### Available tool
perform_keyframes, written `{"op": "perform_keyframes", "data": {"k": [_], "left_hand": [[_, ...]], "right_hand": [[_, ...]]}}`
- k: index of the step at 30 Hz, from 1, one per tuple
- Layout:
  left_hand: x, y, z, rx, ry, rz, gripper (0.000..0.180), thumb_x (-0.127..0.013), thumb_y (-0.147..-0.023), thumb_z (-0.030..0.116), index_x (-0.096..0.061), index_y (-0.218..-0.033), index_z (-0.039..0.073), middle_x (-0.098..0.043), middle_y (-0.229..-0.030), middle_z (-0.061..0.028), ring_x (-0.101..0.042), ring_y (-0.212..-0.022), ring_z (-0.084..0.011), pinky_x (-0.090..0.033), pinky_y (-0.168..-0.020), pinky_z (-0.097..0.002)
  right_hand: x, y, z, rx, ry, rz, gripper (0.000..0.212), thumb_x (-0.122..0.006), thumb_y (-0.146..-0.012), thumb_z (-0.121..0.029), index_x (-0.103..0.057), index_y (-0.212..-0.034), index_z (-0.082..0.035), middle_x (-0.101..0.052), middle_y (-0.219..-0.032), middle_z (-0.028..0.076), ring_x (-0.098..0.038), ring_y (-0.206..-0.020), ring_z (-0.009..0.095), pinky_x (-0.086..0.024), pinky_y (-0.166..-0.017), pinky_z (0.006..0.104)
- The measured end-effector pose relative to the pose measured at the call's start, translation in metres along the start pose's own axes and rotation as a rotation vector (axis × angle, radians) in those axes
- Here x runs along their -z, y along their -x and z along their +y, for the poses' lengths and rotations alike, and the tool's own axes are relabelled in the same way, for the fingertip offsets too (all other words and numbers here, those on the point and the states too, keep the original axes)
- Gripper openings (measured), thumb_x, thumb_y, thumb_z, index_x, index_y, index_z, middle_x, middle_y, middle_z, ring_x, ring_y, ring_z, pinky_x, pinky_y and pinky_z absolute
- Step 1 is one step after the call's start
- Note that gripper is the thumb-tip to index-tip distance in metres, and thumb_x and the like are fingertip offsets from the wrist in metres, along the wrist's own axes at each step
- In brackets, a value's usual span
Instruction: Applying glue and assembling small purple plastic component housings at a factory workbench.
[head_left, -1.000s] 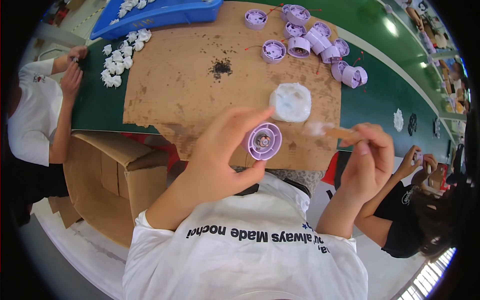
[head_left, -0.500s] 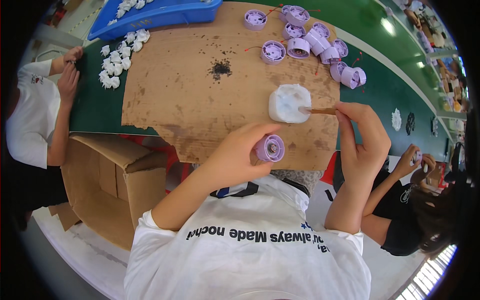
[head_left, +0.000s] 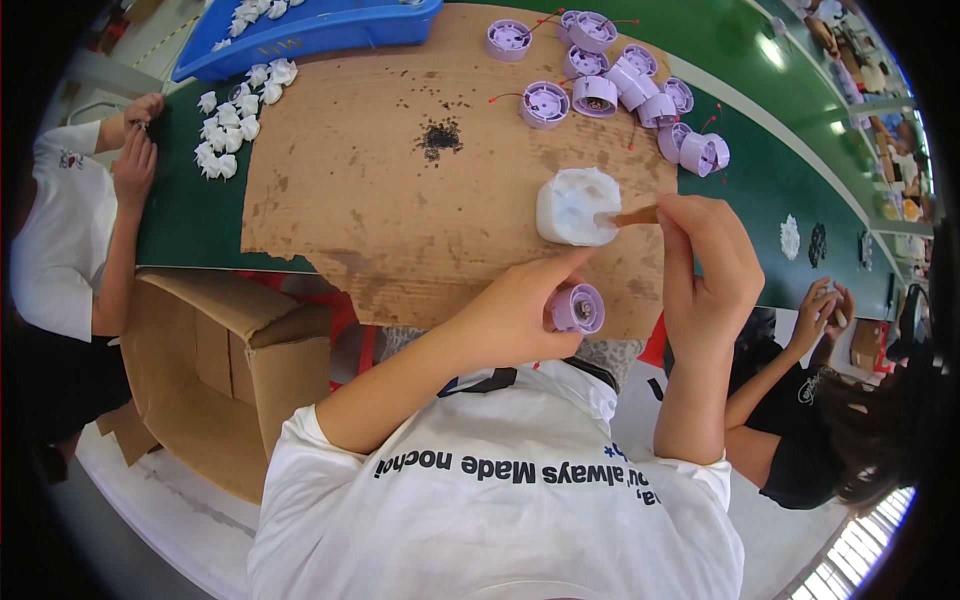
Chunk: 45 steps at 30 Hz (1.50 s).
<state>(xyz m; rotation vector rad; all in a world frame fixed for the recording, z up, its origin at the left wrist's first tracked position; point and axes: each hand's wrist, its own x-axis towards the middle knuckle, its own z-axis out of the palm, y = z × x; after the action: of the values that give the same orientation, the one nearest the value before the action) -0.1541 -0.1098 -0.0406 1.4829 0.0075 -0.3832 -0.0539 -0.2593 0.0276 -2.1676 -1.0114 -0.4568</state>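
Observation:
My left hand (head_left: 535, 310) is closed round a small purple round housing (head_left: 578, 309), its open end with a metal piece inside turned right. Between thumb and fingers, my right hand (head_left: 708, 255) pinches a thin brown stick (head_left: 636, 216). The stick's tip rests in a white tub (head_left: 580, 205) of pale, whitish paste, which stands on the cardboard sheet (head_left: 350, 200) just beyond my left hand. Farther off at the back right lie several like purple housings (head_left: 595, 95), some with red wires.
Small black bits (head_left: 440, 140) lie on the cardboard. A blue tray (head_left: 330, 35) and several white crumpled pieces (head_left: 228, 130) are at the back left. An open carton (head_left: 220, 370) stands at left. One person (head_left: 70, 230) sits left, another (head_left: 800, 420) right.
My left hand has moved right with the purple housing, whose open end has turned rightward. My right hand has shifted slightly left, the stick still in the tub.

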Motion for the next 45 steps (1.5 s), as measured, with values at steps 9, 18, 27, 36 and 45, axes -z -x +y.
{"op": "perform_keyframes", "data": {"k": [9, 18, 27, 36, 45], "left_hand": [[0.009, 0.017, -0.007, -0.007, 0.054, -0.016, 0.08, -0.067, -0.07, -0.003, -0.031, -0.141, 0.004, -0.054, -0.114, -0.0098, -0.057, -0.093, -0.0123, -0.048, -0.081, -0.0262], [0.058, 0.109, -0.01, -0.146, 0.416, 0.48, 0.054, -0.07, -0.073, -0.006, -0.046, -0.12, 0.002, -0.056, -0.115, -0.0085, -0.055, -0.108, -0.0155, -0.046, -0.092, -0.0308], [0.071, 0.163, -0.018, -0.313, 0.461, 0.815, 0.05, -0.067, -0.073, -0.007, -0.046, -0.119, -0.003, -0.055, -0.112, -0.0113, -0.055, -0.106, -0.0167, -0.046, -0.092, -0.0302], [0.073, 0.181, -0.027, -0.329, 0.484, 0.85, 0.051, -0.068, -0.074, -0.007, -0.046, -0.12, -0.002, -0.055, -0.113, -0.0102, -0.055, -0.106, -0.016, -0.046, -0.092, -0.0295], [0.072, 0.178, -0.026, -0.351, 0.476, 0.818, 0.051, -0.068, -0.074, -0.006, -0.046, -0.119, -0.002, -0.055, -0.113, -0.0099, -0.055, -0.106, -0.0155, -0.046, -0.091, -0.0291]], "right_hand": [[0.009, -0.022, -0.028, -0.041, 0.075, 0.058, 0.015, -0.066, -0.072, 0.006, -0.062, -0.086, 0.001, -0.061, -0.081, 0.013, -0.059, -0.072, 0.027, -0.046, -0.067, 0.0306], [-0.104, -0.068, -0.076, -0.053, -0.377, -0.313, 0.015, -0.064, -0.08, -0.012, -0.062, -0.09, 0.0, -0.062, -0.084, 0.016, -0.059, -0.077, 0.031, -0.047, -0.065, 0.0377], [-0.293, -0.139, -0.118, 0.377, -0.061, -0.227, 0.036, -0.063, -0.078, -0.015, -0.057, -0.112, -0.006, -0.053, -0.113, 0.018, -0.055, -0.1, 0.034, -0.049, -0.08, 0.0432], [-0.323, -0.147, -0.114, 0.307, 0.061, -0.36, 0.03, -0.064, -0.077, -0.018, -0.06, -0.105, -0.01, -0.052, -0.11, 0.019, -0.055, -0.097, 0.038, -0.05, -0.08, 0.0467], [-0.321, -0.14, -0.118, 0.301, 0.117, -0.309, 0.029, -0.061, -0.075, -0.027, -0.061, -0.101, -0.014, -0.055, -0.102, 0.019, -0.059, -0.086, 0.038, -0.052, -0.07, 0.0447]]}}
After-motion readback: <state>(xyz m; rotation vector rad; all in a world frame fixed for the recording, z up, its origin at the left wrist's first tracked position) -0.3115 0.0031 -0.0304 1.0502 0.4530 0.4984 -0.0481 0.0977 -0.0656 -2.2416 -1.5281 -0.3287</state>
